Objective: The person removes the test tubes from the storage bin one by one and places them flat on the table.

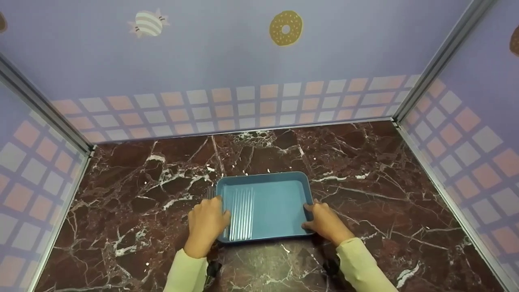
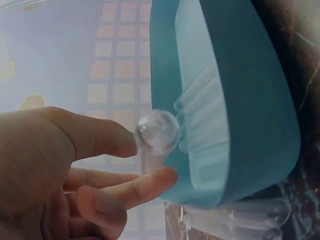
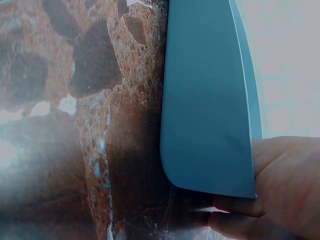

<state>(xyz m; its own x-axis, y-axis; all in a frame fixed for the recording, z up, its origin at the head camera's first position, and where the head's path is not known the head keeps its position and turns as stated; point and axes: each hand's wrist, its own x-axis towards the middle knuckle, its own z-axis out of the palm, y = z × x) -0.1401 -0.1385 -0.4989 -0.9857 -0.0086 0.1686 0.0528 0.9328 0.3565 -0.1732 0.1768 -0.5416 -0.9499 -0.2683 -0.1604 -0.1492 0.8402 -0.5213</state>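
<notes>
A blue rectangular tray (image 1: 279,207) sits on the marble-patterned surface between both hands. Inside it, along its left part, several clear test tubes (image 1: 242,215) lie side by side. My left hand (image 1: 206,223) is at the tray's left edge; in the left wrist view its thumb and a finger pinch one clear test tube (image 2: 158,131), its rounded end facing the camera. My right hand (image 1: 327,223) grips the tray's right wall, thumb over the rim and fingers outside, partly hidden beneath. More clear tubes (image 2: 240,215) lie outside the tray, by its left side.
Brown-red marble-patterned tabletop (image 1: 134,211) spreads around the tray. A lilac back wall (image 1: 227,52) with checks and a donut print stands behind, and side panels (image 1: 466,134) close in left and right along metal edges.
</notes>
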